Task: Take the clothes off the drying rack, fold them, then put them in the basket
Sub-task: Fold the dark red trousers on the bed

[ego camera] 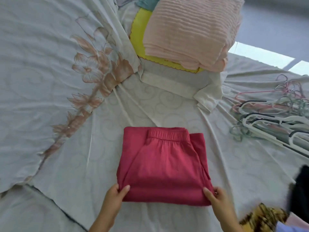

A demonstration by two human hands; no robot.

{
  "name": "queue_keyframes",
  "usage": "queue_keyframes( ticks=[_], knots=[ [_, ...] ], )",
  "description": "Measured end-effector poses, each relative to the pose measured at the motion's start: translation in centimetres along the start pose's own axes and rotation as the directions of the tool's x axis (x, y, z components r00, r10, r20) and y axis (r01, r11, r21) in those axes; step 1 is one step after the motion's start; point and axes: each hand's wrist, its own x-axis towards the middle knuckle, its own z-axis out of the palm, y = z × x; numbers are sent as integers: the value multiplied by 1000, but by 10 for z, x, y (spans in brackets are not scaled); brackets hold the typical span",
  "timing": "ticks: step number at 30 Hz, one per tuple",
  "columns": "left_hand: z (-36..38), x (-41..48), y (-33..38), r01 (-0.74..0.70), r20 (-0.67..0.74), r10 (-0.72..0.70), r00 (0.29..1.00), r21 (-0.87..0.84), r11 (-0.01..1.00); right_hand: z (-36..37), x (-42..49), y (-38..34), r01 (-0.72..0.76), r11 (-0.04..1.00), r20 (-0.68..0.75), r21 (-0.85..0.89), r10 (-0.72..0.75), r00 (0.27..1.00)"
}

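- Trousers, red [162, 164], elastic waist: folded to a near-square bundle, flat on the bed sheet [167, 106], straight ahead of me. Waistband at the far edge, thick fold at the near edge.
- L hand [117, 193]: pinches the near-left corner, thumb on top, fingers tucked under the layers.
- R hand [215, 196]: same on the near-right corner, thumb on top, fingers curled beneath.
- Key relation: near edge runs left-right between my two hands, rest of the bundle extends away from me. Neither hand is nearer; grip is even both sides, so a lift or one more fold away from me should go level, I reckon.
- Step, my guess: fold about done, bundle ready to carry off. Basket not in view as far as I can tell.
- White garment [175, 81]: folded, beyond the trousers, well apart.
- Pink ribbed stack [189, 30]: sits on sthg yellow [138, 36], farther still; what the yellow item is, can't tell.
- Hangers [267, 114]: loose heap, pink/white/dark, to the right on the sheet.
- Floral cover [50, 64]: spread out on the left.
- Patterned brown-yellow fabric [264, 218] and a dark blurred shape [301, 181]: near-right corner, unidentified.
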Motion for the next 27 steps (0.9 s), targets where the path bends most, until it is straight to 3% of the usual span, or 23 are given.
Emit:
queue_keyframes(
  ticks=[2, 7, 10, 13, 17, 20, 27],
  knots=[
    [-1, 0, -33, 70, 24, -72, 997, 75, 995, 10, 0, 44, -84, 996, 11, -10, 84, 996],
    [-3, 7, -13, 83, -122, -66, 990, 144, 986, 19, -5, 20, -99, 992, -94, 84, 107, 990],
    [-3, 22, 2, 167, -155, -158, 975, 47, 985, 23, 7, 13, -145, 983, -103, 109, 157, 982],
    [8, 25, 19, 266, -93, -268, 959, -35, 963, 24, 11, 0, -252, 964, -34, 87, 255, 966],
    [23, 21, 40, 409, 103, -398, 912, -123, 904, 10, 17, -20, -348, 932, 230, 104, 318, 920],
    [22, 16, 51, 361, 109, -348, 931, -142, 922, -3, 17, -27, -334, 935, 299, 122, 286, 910],
    [35, -27, 80, 243, 179, -210, 961, -187, 952, -41, -8, -16, -346, 830, 337, 437, 206, 919]
  ],
)
